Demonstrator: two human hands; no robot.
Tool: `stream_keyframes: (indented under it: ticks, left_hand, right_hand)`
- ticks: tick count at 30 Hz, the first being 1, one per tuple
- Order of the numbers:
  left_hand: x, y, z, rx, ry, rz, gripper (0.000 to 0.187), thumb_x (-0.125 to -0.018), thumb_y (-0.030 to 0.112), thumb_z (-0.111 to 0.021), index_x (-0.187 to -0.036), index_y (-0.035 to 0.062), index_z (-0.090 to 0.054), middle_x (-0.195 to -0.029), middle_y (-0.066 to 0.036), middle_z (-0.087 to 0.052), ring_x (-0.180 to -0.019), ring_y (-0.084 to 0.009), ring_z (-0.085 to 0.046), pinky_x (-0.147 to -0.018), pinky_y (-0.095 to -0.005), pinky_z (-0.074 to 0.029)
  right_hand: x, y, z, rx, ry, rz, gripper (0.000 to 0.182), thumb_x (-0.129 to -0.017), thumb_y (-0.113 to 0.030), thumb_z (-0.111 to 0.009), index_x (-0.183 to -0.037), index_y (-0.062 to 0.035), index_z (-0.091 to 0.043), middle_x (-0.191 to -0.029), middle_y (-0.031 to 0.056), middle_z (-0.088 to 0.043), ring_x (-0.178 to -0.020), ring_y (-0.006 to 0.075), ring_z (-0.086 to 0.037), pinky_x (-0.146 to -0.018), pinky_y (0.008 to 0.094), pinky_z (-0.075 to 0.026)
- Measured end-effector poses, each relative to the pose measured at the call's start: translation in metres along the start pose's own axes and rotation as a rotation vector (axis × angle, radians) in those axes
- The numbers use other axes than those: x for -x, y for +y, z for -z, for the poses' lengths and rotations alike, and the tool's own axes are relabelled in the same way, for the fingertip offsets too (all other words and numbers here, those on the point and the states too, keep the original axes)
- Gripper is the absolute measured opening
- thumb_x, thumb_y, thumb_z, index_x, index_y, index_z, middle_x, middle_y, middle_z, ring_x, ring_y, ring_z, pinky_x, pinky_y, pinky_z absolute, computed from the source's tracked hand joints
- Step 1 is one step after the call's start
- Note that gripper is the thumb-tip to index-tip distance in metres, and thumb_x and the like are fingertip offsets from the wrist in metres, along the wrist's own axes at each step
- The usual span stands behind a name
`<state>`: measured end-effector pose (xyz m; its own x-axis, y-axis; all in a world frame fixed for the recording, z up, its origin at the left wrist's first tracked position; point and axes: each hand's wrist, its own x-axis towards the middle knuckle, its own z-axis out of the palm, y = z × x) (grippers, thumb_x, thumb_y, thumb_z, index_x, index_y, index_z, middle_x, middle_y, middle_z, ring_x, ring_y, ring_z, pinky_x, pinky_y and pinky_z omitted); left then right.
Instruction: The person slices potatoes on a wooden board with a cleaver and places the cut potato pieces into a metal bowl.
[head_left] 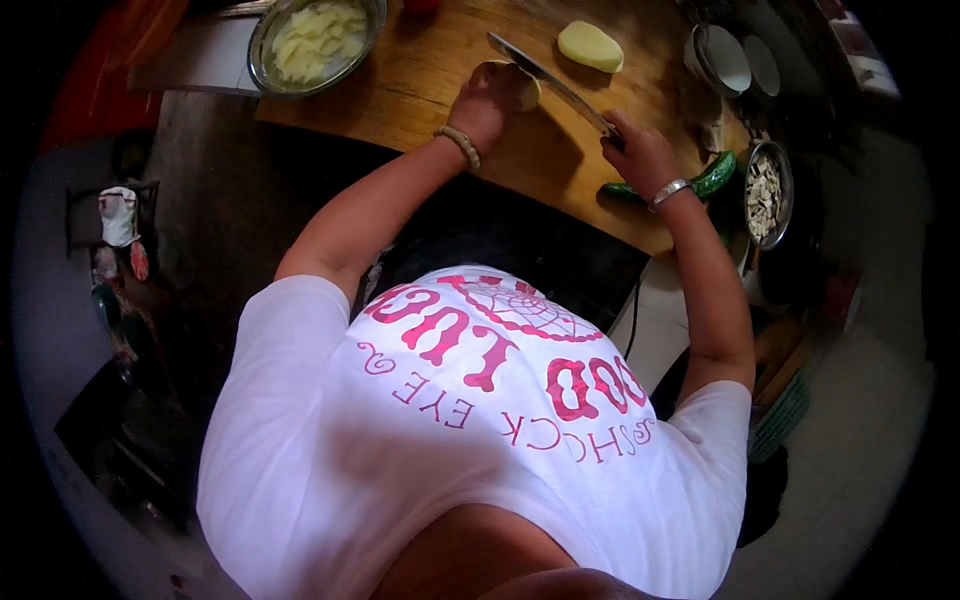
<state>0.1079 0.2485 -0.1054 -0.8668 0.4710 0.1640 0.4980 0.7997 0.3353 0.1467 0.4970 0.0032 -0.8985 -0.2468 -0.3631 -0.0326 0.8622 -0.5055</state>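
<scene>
My left hand (pixel 487 103), a beaded bracelet at its wrist, holds a pale potato piece (pixel 528 92) on the wooden board (pixel 400 95). My right hand (pixel 637 150) is closed around the handle of a knife (pixel 560 90). The blade slants up and left, its far end just above my left hand. Beyond the knife lies another pale potato piece (pixel 590 47), cut face up. At the upper left, a glass bowl (pixel 257 62) holds pale slices in liquid. A green cucumber (pixel 714 177) lies partly hidden beneath my right wrist.
Bowls (pixel 722 60) stand at the upper right. A metal dish (pixel 785 215) of chopped pale pieces sits right of the board. Something red (pixel 421 5) shows at the top edge. The board's front edge runs before my body. A green basket (pixel 782 415) is at the lower right.
</scene>
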Motion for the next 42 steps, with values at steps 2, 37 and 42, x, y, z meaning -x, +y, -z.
stream_keyframes:
  ticks: [2,37,42]
  left_hand:
    - [-0.001,0.0,-0.007,0.064,0.037,0.012,0.04,-0.081,0.019,-0.06,-0.12,0.0149,-0.057,-0.125,-0.005,-0.054,-0.115,-0.032,-0.045,-0.096,-0.0429,-0.042]
    - [-0.026,-0.015,0.023,-0.056,-0.237,0.055,0.039,-0.084,0.02,-0.058,-0.123,0.0139,-0.054,-0.129,-0.008,-0.05,-0.119,-0.0322,-0.042,-0.103,-0.0404,-0.037]
    - [-0.028,-0.02,0.012,0.077,0.025,-0.037,0.036,-0.08,0.015,-0.062,-0.115,0.0125,-0.057,-0.124,-0.009,-0.052,-0.118,-0.0312,-0.044,-0.099,-0.0404,-0.04]
  right_hand:
    - [-0.007,0.004,0.004,0.014,-0.036,-0.005,0.029,-0.087,-0.019,-0.06,-0.114,-0.0113,-0.052,-0.085,0.016,-0.066,-0.08,0.0371,-0.065,-0.068,0.0448,-0.051]
    - [-0.075,0.001,-0.006,-0.075,-0.035,0.124,0.032,-0.084,-0.016,-0.063,-0.111,-0.0069,-0.052,-0.088,0.021,-0.063,-0.084,0.0397,-0.062,-0.071,0.0478,-0.048]
    - [-0.061,-0.016,0.027,-0.043,-0.047,0.088,0.036,-0.083,-0.014,-0.064,-0.116,-0.0075,-0.052,-0.092,0.0218,-0.065,-0.087,0.0399,-0.062,-0.074,0.0468,-0.049]
